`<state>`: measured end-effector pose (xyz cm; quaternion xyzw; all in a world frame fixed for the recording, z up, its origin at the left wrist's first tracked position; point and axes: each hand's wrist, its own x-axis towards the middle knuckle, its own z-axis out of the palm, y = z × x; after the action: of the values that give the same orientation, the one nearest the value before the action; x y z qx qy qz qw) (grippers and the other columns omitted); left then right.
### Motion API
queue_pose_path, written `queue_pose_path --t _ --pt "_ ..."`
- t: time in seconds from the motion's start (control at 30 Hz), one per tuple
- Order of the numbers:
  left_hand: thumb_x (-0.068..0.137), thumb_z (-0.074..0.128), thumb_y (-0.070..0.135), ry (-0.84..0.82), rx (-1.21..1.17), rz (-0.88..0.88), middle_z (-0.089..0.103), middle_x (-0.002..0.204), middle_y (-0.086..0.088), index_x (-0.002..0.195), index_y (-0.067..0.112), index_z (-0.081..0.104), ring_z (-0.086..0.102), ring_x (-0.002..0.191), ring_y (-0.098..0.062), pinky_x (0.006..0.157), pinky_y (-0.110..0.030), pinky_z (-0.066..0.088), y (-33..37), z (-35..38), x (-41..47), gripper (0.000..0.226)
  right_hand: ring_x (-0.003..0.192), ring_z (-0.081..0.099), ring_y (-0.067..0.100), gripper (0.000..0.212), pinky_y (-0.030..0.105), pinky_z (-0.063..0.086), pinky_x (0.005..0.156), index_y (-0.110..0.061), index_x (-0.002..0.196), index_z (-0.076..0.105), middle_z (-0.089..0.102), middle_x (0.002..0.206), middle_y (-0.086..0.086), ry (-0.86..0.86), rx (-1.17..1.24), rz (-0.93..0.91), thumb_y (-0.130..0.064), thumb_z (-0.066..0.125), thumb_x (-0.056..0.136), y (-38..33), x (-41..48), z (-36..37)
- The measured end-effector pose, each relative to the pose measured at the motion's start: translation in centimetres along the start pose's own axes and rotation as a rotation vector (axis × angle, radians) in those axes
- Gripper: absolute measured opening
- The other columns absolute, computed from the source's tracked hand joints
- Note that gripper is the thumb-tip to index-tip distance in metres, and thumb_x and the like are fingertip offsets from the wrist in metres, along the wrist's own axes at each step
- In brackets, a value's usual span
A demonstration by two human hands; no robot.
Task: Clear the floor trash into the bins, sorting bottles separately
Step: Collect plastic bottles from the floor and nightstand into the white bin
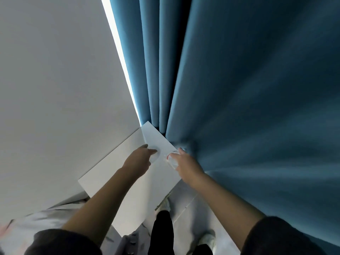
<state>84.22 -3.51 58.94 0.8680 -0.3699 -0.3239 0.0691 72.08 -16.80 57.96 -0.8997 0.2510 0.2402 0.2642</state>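
Single head-worn view, wide-angle, tilted steeply down.
It looks forward from the person's head onto a white surface (114, 173) close below, with the wall (55, 89) on the left, the blue curtain (257, 89) close on the right and the floor (185, 214) at the bottom.

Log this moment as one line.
left hand: at clear round object, grip unclear | right hand: grips clear bottle | over white surface | blue curtain right

Your right hand (186, 163), against the curtain (257, 107), half hides a blurred clear bottle (172, 159). Further from the curtain, your left hand (138, 159) is too smeared to show its hold.
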Motion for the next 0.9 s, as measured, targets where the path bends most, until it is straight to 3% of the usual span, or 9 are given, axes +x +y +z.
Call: queue_pose_path --t 0.13,0.27,0.47,0.57,0.67,0.77,0.9 --pt "0.089 0.061 0.009 0.027 0.007 0.074 0.033 0.153 -0.006 0.138 0.027 0.048 0.045 0.132 -0.027 0.109 -0.028 0.033 4.1 -1.3 -4.1 0.054 0.133 0.038 0.037 0.054 0.039 0.036 0.105 -0.020 0.144 0.039 0.020 0.155 0.015 0.002 0.015 0.015 -0.002 0.046 0.093 1.2 -5.3 -2.7" --pt "0.090 0.061 0.011 0.059 0.033 0.150 0.036 0.152 -0.002 0.138 0.027 0.049 0.055 0.121 -0.025 0.106 -0.027 0.037 8.4 -2.4 -7.3 0.052 0.122 0.050 0.033 0.056 0.034 0.045 0.096 -0.025 0.141 0.041 0.015 0.158 0.010 0.072 -0.068 0.052 -0.002 0.051 0.090 2.7 -10.3 -4.7" --pt "0.091 0.059 0.011 0.065 0.113 0.315 0.042 0.147 0.001 0.137 0.028 0.050 0.060 0.112 -0.020 0.102 -0.023 0.040 15.6 -1.2 -11.8 0.049 0.119 0.052 0.037 0.054 0.040 0.046 0.096 -0.019 0.137 0.044 0.023 0.152 0.014 0.147 -0.087 0.128 0.000 0.049 0.088 5.6 -20.5 -6.1" --pt "0.092 0.058 0.008 0.057 0.130 0.383 0.047 0.143 0.001 0.136 0.026 0.050 0.058 0.112 -0.019 0.100 -0.019 0.039 19.4 0.8 -14.4 0.049 0.122 0.050 0.036 0.058 0.037 0.047 0.096 -0.023 0.137 0.042 0.016 0.156 0.014 0.157 -0.079 0.193 -0.001 0.057 0.085 8.4 -25.7 -4.5" --pt "0.088 0.058 0.004 0.000 0.160 0.447 0.050 0.138 -0.002 0.134 0.025 0.053 0.059 0.106 -0.019 0.095 -0.021 0.042 23.5 3.7 -17.6 0.051 0.128 0.046 0.035 0.056 0.038 0.043 0.099 -0.023 0.138 0.041 0.013 0.158 0.013 0.181 -0.072 0.254 0.003 0.051 0.089 11.1 -31.8 -2.2" --pt "0.086 0.056 0.005 -0.048 0.207 0.545 0.053 0.132 -0.001 0.132 0.028 0.054 0.059 0.101 -0.019 0.092 -0.025 0.045 27.7 7.6 -21.1 0.051 0.122 0.051 0.038 0.057 0.040 0.047 0.096 -0.017 0.138 0.042 0.025 0.151 0.019 0.202 -0.080 0.304 0.009 0.046 0.088 13.3 -38.0 0.1" --pt "0.084 0.057 0.004 -0.097 0.204 0.669 0.062 0.121 0.001 0.124 0.026 0.061 0.059 0.091 -0.015 0.080 -0.016 0.040 32.9 12.5 -25.0 0.046 0.117 0.053 0.037 0.059 0.038 0.047 0.091 -0.021 0.139 0.041 0.032 0.145 0.017 0.232 -0.030 0.398 0.006 0.050 0.087 16.8 -45.4 3.6"
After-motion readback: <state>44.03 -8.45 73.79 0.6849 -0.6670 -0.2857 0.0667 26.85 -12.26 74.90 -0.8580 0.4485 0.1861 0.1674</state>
